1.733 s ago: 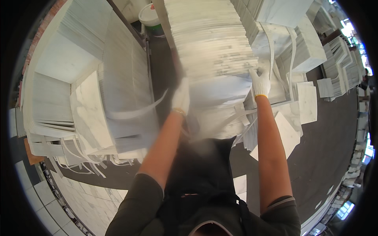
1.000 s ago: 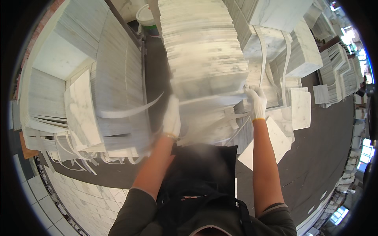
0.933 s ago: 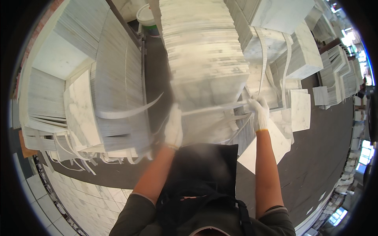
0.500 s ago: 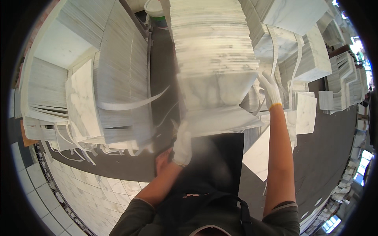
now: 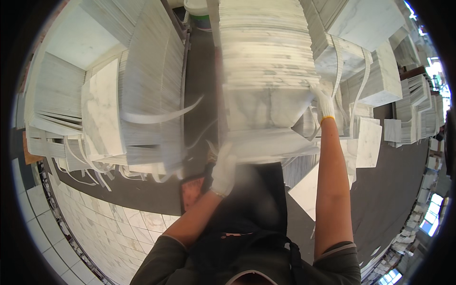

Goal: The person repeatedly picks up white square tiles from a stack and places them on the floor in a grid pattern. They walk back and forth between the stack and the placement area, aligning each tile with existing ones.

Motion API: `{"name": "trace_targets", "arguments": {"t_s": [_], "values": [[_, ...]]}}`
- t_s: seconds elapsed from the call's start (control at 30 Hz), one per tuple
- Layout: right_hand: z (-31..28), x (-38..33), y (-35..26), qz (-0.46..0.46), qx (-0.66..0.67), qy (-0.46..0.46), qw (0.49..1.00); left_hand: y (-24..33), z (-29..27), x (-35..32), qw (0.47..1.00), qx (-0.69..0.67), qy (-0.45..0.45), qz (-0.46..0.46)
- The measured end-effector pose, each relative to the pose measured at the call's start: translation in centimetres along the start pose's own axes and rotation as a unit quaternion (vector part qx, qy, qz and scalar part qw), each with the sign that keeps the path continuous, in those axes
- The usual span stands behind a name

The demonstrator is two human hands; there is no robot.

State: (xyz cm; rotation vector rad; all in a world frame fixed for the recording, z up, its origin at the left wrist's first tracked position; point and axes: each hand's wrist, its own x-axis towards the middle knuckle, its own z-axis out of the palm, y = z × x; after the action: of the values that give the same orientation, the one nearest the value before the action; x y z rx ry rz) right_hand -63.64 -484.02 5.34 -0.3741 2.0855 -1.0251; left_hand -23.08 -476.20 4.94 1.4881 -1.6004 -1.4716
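A long row of white marble tiles stands on edge before me, its grey-veined front tile facing my body. Below that face, a sloping pale slab leans out toward my apron. My right hand, in a white knit glove with a yellow cuff, touches the row's front right corner with fingers stretched out. At the left end of the sloping slab is my gloved left hand. Haze blurs it and its fingers are partly hidden, so its grip is unclear.
More marble tile stacks stand at the left and right, with loose white straps hanging from them. A white bucket sits at the far end of the aisle. A loose tile lies beside my right forearm.
The view has shifted slightly, so the central row sits a little farther right. My right hand has drawn closer against the row's corner. My left hand stays by the sloping slab.
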Motion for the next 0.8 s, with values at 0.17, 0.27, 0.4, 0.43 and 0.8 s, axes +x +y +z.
{"name": "trace_targets", "arguments": {"t_s": [0.17,0.27,0.4,0.43,0.8], "values": [[-0.1,-0.1,0.0,0.008,-0.001,0.006,1.000,0.3,-0.2,0.5,1.000,0.001,-0.001,-0.029],[-0.6,-0.2,0.7,0.000,0.022,0.006,1.000,0.2,-0.2,0.5,1.000,0.010,0.002,-0.015],[-1.8,-1.3,2.1,-0.028,0.031,-0.004,0.999,0.7,-0.3,0.4,1.000,0.015,0.001,-0.006],[-2.2,-1.8,2.5,-0.029,0.027,-0.012,0.999,0.9,-0.3,0.4,1.000,0.020,-0.001,-0.021],[-7.3,-11.1,6.4,0.000,0.014,-0.073,0.997,1.5,-0.3,0.6,1.000,0.025,0.006,-0.004]]}}
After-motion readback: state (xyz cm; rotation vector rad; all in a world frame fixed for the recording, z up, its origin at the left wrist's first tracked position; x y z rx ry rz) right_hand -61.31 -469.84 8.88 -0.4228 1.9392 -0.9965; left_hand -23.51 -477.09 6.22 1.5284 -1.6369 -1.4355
